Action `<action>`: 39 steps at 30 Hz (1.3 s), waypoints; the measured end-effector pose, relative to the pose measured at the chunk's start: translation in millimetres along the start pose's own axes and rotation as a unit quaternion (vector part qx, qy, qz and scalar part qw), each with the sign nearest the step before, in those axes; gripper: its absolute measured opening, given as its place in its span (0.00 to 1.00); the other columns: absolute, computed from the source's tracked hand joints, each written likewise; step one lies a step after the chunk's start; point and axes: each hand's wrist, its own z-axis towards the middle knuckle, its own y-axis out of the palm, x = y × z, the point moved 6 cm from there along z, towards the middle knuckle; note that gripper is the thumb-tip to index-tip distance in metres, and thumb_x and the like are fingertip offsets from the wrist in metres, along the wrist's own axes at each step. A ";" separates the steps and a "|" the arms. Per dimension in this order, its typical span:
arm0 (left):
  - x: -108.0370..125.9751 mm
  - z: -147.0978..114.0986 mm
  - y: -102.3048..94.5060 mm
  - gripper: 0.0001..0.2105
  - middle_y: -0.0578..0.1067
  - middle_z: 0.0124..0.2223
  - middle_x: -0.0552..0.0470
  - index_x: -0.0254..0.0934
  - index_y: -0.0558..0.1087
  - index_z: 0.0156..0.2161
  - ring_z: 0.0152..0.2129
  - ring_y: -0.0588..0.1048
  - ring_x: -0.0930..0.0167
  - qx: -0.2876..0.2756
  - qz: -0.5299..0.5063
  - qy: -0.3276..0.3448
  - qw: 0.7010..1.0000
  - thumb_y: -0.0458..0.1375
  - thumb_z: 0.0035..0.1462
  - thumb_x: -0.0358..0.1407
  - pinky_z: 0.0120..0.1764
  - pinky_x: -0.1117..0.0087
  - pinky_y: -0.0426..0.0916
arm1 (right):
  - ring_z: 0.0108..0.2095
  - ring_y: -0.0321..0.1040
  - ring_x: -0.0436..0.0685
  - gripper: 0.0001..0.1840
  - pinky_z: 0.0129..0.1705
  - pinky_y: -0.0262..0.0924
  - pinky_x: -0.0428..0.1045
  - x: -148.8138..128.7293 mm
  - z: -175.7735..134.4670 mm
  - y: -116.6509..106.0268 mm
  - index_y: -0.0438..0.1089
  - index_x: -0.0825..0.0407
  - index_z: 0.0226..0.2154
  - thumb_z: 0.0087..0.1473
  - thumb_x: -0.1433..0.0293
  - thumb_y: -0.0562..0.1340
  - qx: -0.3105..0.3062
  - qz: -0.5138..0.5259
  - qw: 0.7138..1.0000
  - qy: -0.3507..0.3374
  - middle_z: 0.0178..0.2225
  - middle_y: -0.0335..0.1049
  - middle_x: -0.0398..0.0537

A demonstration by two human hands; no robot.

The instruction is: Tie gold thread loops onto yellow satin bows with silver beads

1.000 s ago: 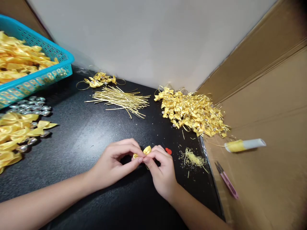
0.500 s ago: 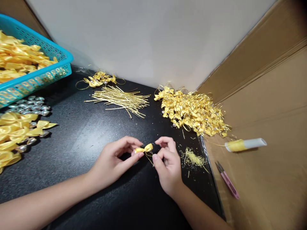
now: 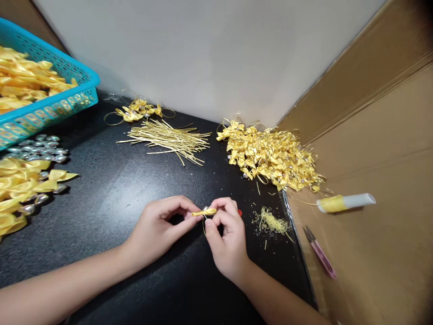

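Note:
Between the thumb and fingers of my left hand [image 3: 165, 221] is a small yellow ribbon bow [image 3: 204, 212], held by its left end just above the table. A silvery bead [image 3: 205, 208] shows at the bow's middle. My right hand [image 3: 228, 241] is closed in a pinch at the bow's right side, with a thin yellow thread [image 3: 204, 227] looping beneath. The fingertips partly hide the thread. Behind the right fingers a small red spot [image 3: 240, 212] shows, too little of it to name.
Gold twist ties [image 3: 169, 140] lie behind my hands. Finished bows [image 3: 270, 155] are heaped back right, near thread scraps [image 3: 272, 221], pink snips [image 3: 321, 257] and a thread-wound tube [image 3: 333, 204]. Left are silver beads [image 3: 43, 146], loose bows [image 3: 20, 180] and a blue basket [image 3: 91, 80].
My right hand has moved left, in against the bow. The bow has turned and now shows its narrow edge. A red spot has appeared behind the right fingers.

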 end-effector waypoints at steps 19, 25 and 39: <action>0.3 -1.6 -0.3 0.03 0.79 0.30 0.51 0.35 0.75 0.30 0.28 0.78 0.71 0.011 -0.027 0.011 1.000 0.61 0.55 0.29 0.31 0.73 0.72 | 0.37 0.63 0.56 0.13 0.41 0.57 0.54 -1.4 -0.9 0.5 0.55 0.50 0.18 0.49 0.77 0.57 0.011 -0.019 1.000 -0.014 0.34 0.66 0.46; -0.2 -1.7 0.3 0.03 0.80 0.31 0.51 0.35 0.75 0.30 0.28 0.78 0.72 0.007 -0.022 0.021 1.000 0.61 0.55 0.28 0.32 0.73 0.72 | 0.37 0.62 0.55 0.13 0.41 0.57 0.53 -2.3 -0.6 0.8 0.55 0.51 0.18 0.48 0.78 0.57 0.014 -0.019 1.000 -0.019 0.34 0.66 0.46; 16.4 -5.9 -0.8 0.06 0.79 0.30 0.53 0.35 0.74 0.29 0.27 0.78 0.73 0.021 0.044 0.132 0.990 0.60 0.55 0.24 0.31 0.75 0.72 | 0.38 0.60 0.53 0.12 0.42 0.53 0.51 -8.3 -6.5 4.1 0.57 0.52 0.22 0.53 0.80 0.56 0.027 -0.057 0.996 -0.060 0.34 0.64 0.44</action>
